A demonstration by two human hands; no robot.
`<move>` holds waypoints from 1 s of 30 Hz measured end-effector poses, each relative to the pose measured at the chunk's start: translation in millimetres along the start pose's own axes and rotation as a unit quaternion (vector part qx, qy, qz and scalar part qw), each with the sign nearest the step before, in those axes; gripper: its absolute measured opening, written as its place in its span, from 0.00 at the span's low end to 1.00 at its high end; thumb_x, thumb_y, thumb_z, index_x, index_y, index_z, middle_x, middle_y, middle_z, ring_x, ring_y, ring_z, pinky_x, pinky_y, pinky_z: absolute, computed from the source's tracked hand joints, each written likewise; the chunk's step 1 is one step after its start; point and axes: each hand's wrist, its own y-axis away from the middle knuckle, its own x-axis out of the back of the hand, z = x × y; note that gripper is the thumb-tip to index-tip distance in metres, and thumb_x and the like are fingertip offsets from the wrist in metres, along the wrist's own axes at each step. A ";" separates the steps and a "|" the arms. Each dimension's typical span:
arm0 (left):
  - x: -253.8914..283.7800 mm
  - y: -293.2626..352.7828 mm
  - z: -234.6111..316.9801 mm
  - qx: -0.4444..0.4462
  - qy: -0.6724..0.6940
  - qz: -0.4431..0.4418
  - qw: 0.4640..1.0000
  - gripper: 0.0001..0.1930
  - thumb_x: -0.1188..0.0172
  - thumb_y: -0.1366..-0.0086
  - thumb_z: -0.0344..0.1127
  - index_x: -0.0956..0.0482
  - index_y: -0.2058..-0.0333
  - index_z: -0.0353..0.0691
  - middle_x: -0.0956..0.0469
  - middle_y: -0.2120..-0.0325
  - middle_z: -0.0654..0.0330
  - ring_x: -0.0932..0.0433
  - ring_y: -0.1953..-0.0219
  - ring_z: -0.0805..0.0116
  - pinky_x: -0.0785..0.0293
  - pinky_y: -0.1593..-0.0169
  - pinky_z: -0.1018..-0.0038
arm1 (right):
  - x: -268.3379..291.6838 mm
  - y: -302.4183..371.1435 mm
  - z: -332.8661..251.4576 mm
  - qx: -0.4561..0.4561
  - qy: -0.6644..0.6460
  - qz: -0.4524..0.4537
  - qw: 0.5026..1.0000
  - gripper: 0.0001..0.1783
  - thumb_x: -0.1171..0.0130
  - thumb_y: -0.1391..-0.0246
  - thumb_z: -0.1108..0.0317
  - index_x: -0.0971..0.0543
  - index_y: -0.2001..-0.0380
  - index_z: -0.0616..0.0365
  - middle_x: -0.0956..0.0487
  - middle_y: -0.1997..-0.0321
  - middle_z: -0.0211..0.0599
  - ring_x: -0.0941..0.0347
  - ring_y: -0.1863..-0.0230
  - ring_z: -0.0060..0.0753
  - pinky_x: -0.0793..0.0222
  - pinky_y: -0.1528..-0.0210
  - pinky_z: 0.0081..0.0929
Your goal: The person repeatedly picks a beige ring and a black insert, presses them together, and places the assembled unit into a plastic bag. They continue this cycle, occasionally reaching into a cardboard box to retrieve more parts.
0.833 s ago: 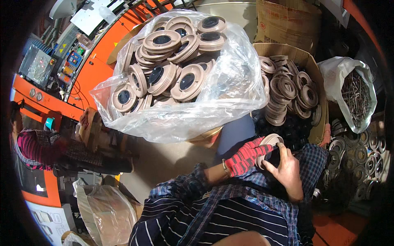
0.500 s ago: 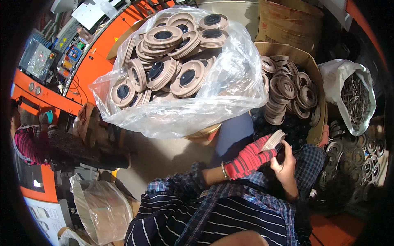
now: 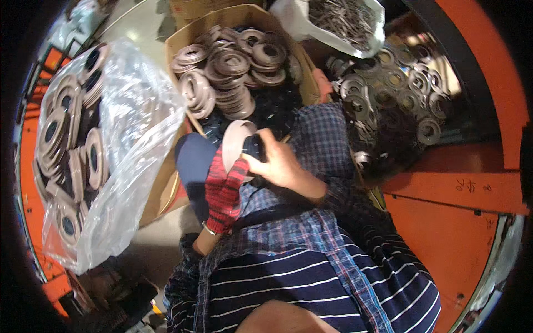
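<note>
In front of my lap, my left hand [image 3: 223, 188], in a red and black striped glove, is closed on a beige plastic ring [image 3: 236, 139] that stands tilted on edge. My bare right hand [image 3: 280, 166] is closed on a black round cap [image 3: 254, 148], its thumb and fingers around it. The cap sits against the right side of the ring; whether it is seated in the ring's middle I cannot tell. My fingers hide part of both pieces.
Beyond my hands stands a cardboard box [image 3: 305, 64] of stacked beige rings [image 3: 230, 64] and dark pieces. A clear plastic bag [image 3: 139, 105] on the left holds rings with black centres. At the far right are a white sack [image 3: 288, 16] of thin strips and several dark rings [image 3: 408, 102].
The view has swung to the right, so the bag now lies at the left. Both hands still hold the ring and cap, and the ring has tilted to show more of its broad side.
</note>
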 end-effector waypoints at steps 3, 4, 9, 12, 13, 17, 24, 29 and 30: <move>-9.7 5.0 4.0 0.180 0.256 -0.043 0.949 0.26 0.37 0.39 0.28 0.31 0.42 0.35 0.31 0.42 0.39 0.27 0.44 0.39 0.29 0.41 0.56 | -8.4 -3.5 -1.2 0.029 -0.190 0.032 0.981 0.22 0.46 0.37 0.49 0.29 0.60 0.60 0.23 0.76 0.39 0.26 0.81 0.40 0.32 0.79 0.35; -12.5 7.9 -1.1 0.099 0.233 -0.023 0.967 0.28 0.37 0.37 0.30 0.35 0.40 0.30 0.32 0.41 0.39 0.27 0.43 0.42 0.31 0.40 0.57 | -7.8 -5.6 1.5 -0.048 -0.397 -0.077 0.913 0.25 0.56 0.34 0.44 0.27 0.64 0.57 0.27 0.82 0.34 0.36 0.89 0.31 0.40 0.86 0.29; -12.3 26.7 -33.5 0.083 0.214 -0.094 0.969 0.28 0.37 0.39 0.28 0.32 0.41 0.35 0.30 0.43 0.40 0.27 0.44 0.40 0.31 0.40 0.57 | 9.4 -9.9 18.6 -0.220 -0.430 -0.241 0.842 0.44 0.63 0.39 0.27 0.22 0.79 0.61 0.28 0.89 0.36 0.36 0.92 0.29 0.34 0.86 0.30; 0.8 31.1 -32.6 -0.042 0.034 0.006 0.999 0.25 0.37 0.41 0.26 0.25 0.43 0.42 0.29 0.43 0.41 0.26 0.44 0.43 0.31 0.40 0.60 | 14.3 -0.4 16.3 0.018 -0.053 -0.020 0.998 0.37 0.35 0.49 0.42 0.26 0.51 0.66 0.19 0.70 0.52 0.20 0.69 0.46 0.26 0.64 0.37; 5.2 30.8 -29.0 -0.002 0.046 0.000 0.999 0.23 0.38 0.39 0.27 0.24 0.44 0.43 0.29 0.43 0.42 0.26 0.44 0.44 0.31 0.40 0.61 | 12.4 2.6 12.7 0.121 -0.003 -0.012 0.993 0.40 0.28 0.52 0.54 0.33 0.42 0.62 0.20 0.66 0.48 0.20 0.63 0.36 0.26 0.58 0.34; 8.7 27.5 -7.9 0.199 0.272 -0.036 0.941 0.29 0.39 0.34 0.30 0.36 0.37 0.33 0.32 0.39 0.42 0.28 0.40 0.48 0.33 0.37 0.66 | -10.7 3.0 -8.7 0.071 -0.103 0.008 0.992 0.35 0.31 0.49 0.50 0.33 0.45 0.59 0.21 0.69 0.45 0.20 0.75 0.38 0.24 0.72 0.32; 99.1 10.3 -32.4 0.116 0.014 -0.096 0.989 0.31 0.38 0.38 0.33 0.34 0.37 0.39 0.28 0.43 0.49 0.24 0.45 0.55 0.24 0.47 0.64 | -4.7 -32.3 -17.4 -0.107 -0.523 -0.394 0.748 0.33 0.67 0.28 0.44 0.22 0.58 0.63 0.19 0.80 0.41 0.29 0.89 0.28 0.31 0.85 0.21; 243.4 -54.8 -44.5 0.006 -0.203 0.269 0.942 0.25 0.41 0.33 0.35 0.30 0.41 0.26 0.21 0.50 0.47 0.22 0.48 0.63 0.28 0.42 0.69 | 31.3 -136.6 42.5 0.033 0.275 -0.176 0.945 0.28 0.39 0.46 0.42 0.18 0.63 0.59 0.16 0.65 0.44 0.18 0.62 0.44 0.25 0.59 0.39; 257.4 -68.0 -53.0 0.065 -0.171 0.280 0.942 0.26 0.41 0.32 0.34 0.33 0.39 0.27 0.22 0.48 0.46 0.21 0.48 0.62 0.28 0.42 0.69 | 33.3 -158.1 63.6 -0.021 0.368 -0.224 0.902 0.28 0.38 0.48 0.43 0.20 0.58 0.57 0.17 0.62 0.45 0.20 0.58 0.50 0.26 0.56 0.43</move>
